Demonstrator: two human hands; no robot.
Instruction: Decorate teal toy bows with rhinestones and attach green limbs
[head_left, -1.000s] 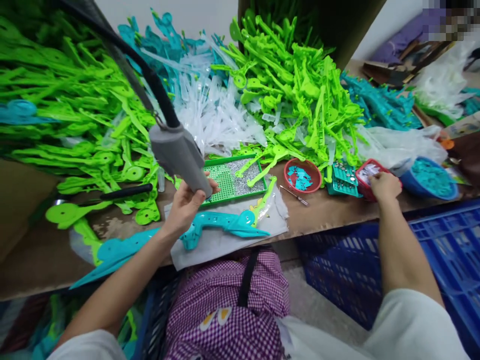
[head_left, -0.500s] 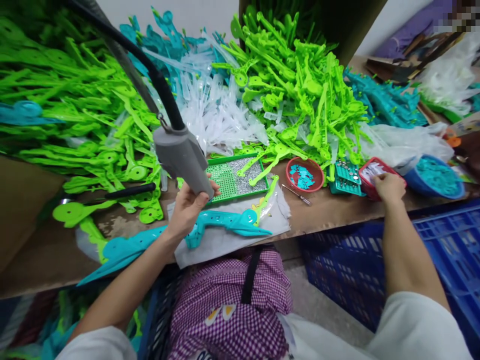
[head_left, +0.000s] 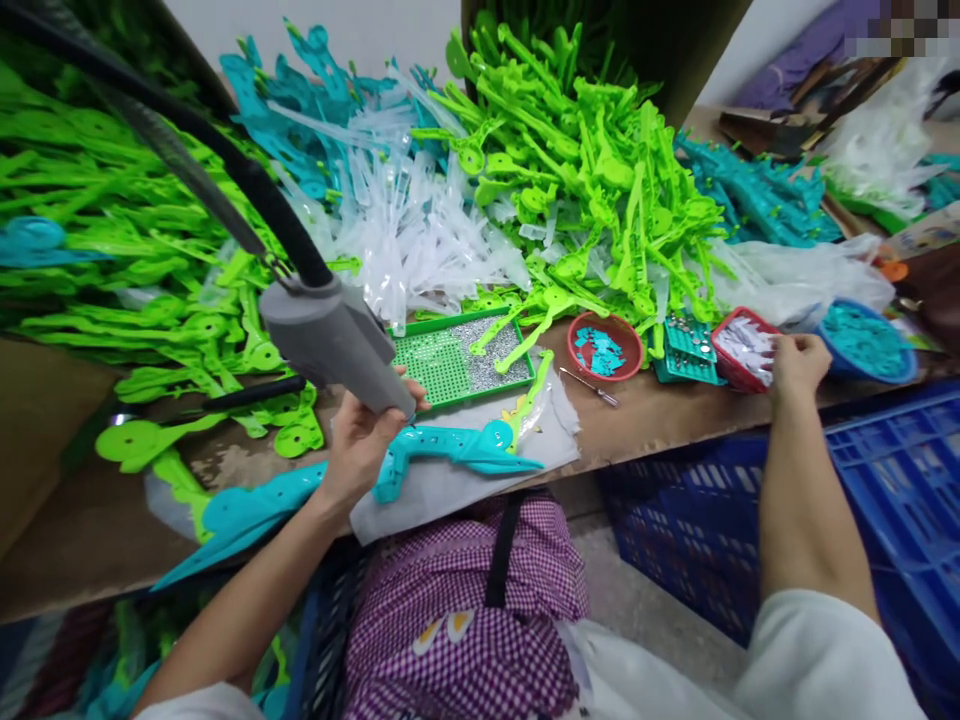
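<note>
My left hand [head_left: 361,440] is closed round a grey powered screwdriver [head_left: 326,335] that hangs from a black cable [head_left: 195,150]. Its tip points down at a teal plastic toy part [head_left: 450,450] lying on a white sheet [head_left: 465,480] at the bench edge. My right hand [head_left: 796,365] reaches to a red bowl of small white pieces [head_left: 742,348] at the right; its fingers are curled at the bowl's rim, and what they hold I cannot make out.
Big heaps of green plastic parts [head_left: 592,170], teal parts [head_left: 300,90] and clear pieces [head_left: 420,230] fill the back of the bench. A green screw tray [head_left: 461,360], a red bowl of teal bits [head_left: 604,348], a blue bowl [head_left: 866,345] and a small screwdriver [head_left: 592,388] lie near. Blue crates [head_left: 892,470] stand below.
The grey screwdriver has come down and left, its tip now lower over the teal part. My right hand has shifted slightly right along the red bowl.
</note>
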